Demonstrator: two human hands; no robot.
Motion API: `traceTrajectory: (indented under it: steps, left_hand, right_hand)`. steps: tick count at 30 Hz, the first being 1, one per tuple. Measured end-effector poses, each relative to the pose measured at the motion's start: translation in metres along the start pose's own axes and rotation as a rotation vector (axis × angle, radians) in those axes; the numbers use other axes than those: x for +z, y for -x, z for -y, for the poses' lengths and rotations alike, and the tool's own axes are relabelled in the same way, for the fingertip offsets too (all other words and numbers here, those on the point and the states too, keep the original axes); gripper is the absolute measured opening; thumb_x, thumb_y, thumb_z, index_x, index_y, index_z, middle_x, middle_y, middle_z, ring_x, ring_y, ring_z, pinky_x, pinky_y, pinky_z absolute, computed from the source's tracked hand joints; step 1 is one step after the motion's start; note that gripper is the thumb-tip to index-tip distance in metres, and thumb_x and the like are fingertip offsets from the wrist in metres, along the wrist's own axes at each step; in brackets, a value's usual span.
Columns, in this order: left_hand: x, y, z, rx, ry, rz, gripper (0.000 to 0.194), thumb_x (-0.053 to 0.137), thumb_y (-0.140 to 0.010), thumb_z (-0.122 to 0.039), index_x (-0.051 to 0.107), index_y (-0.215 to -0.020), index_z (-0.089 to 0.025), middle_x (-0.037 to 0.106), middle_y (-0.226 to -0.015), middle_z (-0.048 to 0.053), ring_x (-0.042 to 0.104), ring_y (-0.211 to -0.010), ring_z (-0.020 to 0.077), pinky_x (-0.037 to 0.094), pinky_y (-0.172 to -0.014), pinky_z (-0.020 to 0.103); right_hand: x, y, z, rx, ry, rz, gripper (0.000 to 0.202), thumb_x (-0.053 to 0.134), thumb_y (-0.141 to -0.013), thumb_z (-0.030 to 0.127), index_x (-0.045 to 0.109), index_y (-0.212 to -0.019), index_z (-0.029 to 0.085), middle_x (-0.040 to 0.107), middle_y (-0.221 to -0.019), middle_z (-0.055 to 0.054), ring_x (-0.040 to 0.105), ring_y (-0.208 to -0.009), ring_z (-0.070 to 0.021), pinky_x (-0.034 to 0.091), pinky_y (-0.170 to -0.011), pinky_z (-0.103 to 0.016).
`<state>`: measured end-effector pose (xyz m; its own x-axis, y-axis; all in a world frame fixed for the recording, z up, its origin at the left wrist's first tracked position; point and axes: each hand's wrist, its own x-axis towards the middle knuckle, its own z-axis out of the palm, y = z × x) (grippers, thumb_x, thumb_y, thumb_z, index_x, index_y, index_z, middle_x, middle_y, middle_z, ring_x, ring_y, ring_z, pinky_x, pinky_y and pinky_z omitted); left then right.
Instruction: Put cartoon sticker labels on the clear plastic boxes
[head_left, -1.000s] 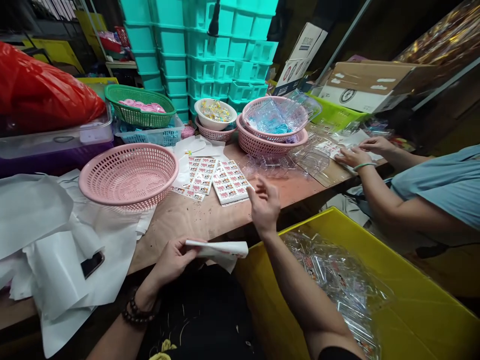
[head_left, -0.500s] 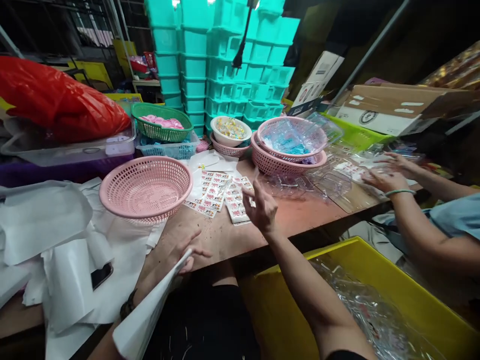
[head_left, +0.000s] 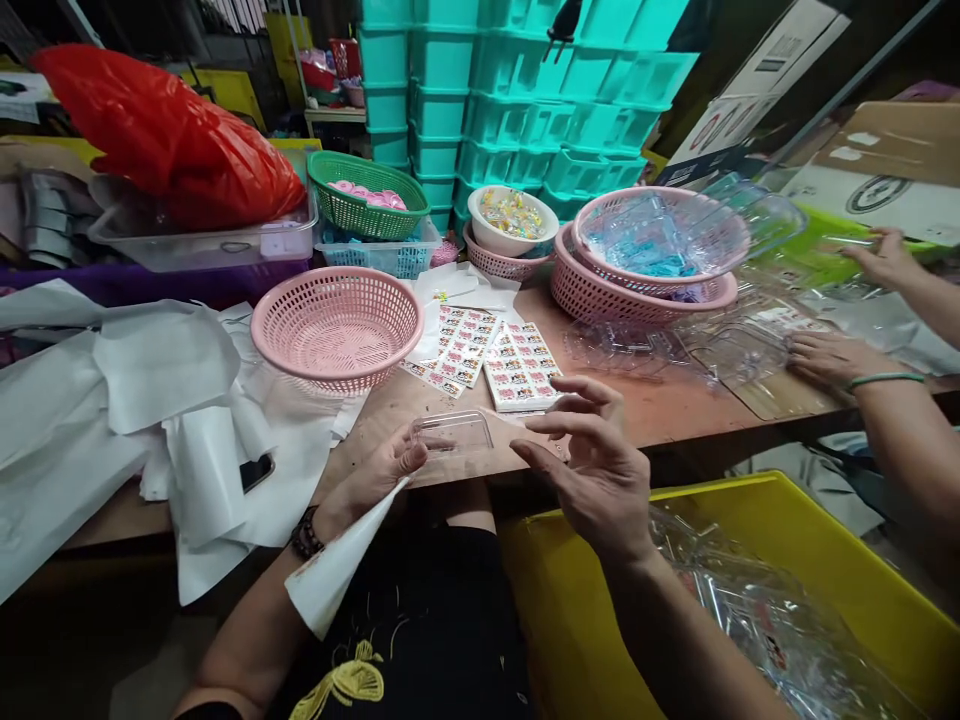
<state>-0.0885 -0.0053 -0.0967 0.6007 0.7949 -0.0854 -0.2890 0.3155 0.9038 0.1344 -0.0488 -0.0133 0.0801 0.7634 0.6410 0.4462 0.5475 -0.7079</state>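
My left hand [head_left: 386, 468] grips a small clear plastic box [head_left: 454, 435] above the table's front edge. A curled white sheet [head_left: 341, 568] hangs from the same hand, over my wrist. Just right of the box, my right hand [head_left: 592, 460] is raised with thumb and fingers apart, and I see nothing between them. Behind my hands lies a stack of sticker sheets [head_left: 523, 370] with small red and black prints. More sticker sheets [head_left: 461, 350] are spread to the left of that stack.
An empty-looking pink basket [head_left: 337, 325] stands at left by crumpled white sheets [head_left: 176, 365]. Pink baskets [head_left: 637, 290] with clear plastic are at back right. Clear packaging fills a yellow bin [head_left: 712, 495]. A co-worker's hand [head_left: 836, 360] rests among clear trays at right.
The clear box has come into view in my left hand, which has turned and risen slightly. My right hand has moved right and down, near the box. The camera view has shifted.
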Motion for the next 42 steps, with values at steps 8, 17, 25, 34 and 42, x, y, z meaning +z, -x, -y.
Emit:
traceTrajectory:
  steps: [8,17,25,34,42]
  left_hand:
    - [0.002,0.006,-0.004,0.003,-0.017,0.024,0.079,0.081,-0.069,-0.063,0.060,-0.133,-0.022,0.063,-0.135,0.014,0.055,-0.128,0.0347,0.038,-0.110,0.046]
    - [-0.003,0.005,0.002,-0.004,0.015,-0.042,0.074,0.088,-0.063,-0.056,0.063,-0.126,-0.023,0.065,-0.133,0.012,0.057,-0.126,0.0318,0.041,-0.109,0.042]
    - [-0.008,0.005,0.008,-0.023,0.034,-0.073,0.077,0.090,-0.061,-0.052,0.062,-0.126,-0.022,0.066,-0.130,0.013,0.058,-0.125,0.0329,0.041,-0.109,0.043]
    - [-0.002,0.007,0.006,-0.054,0.037,-0.105,0.075,0.092,-0.063,-0.045,0.057,-0.125,-0.020,0.067,-0.124,0.012,0.064,-0.114,0.0278,0.047,-0.101,0.039]
    - [0.011,0.005,0.005,-0.001,-0.046,-0.220,0.056,0.084,-0.071,-0.041,0.060,-0.116,-0.018,0.072,-0.114,0.011,0.067,-0.107,0.0254,0.050,-0.096,0.036]
  right_hand:
    - [0.004,-0.015,0.007,0.674,-0.348,0.610,0.041,0.077,-0.076,0.056,0.063,-0.075,0.017,0.059,-0.067,0.001,0.052,-0.063,-0.0116,0.040,-0.057,-0.026]
    - [0.018,-0.024,-0.006,0.741,-0.230,0.706,0.049,0.077,-0.068,0.063,0.063,-0.074,0.017,0.064,-0.070,0.000,0.056,-0.066,-0.0135,0.043,-0.063,-0.028]
    - [0.020,-0.025,-0.011,0.765,-0.200,0.711,0.048,0.080,-0.066,0.060,0.063,-0.074,0.016,0.065,-0.069,0.000,0.056,-0.065,-0.0131,0.042,-0.062,-0.028]
    - [0.023,-0.020,-0.010,0.699,-0.066,0.728,0.045,0.072,-0.073,0.062,0.060,-0.072,0.018,0.059,-0.065,0.001,0.051,-0.059,-0.0118,0.038,-0.054,-0.025]
    - [0.014,-0.005,-0.013,0.364,0.544,0.434,0.085,0.083,-0.066,0.055,0.051,-0.135,0.018,0.071,-0.094,-0.012,0.068,-0.080,-0.0296,0.051,-0.066,-0.038]
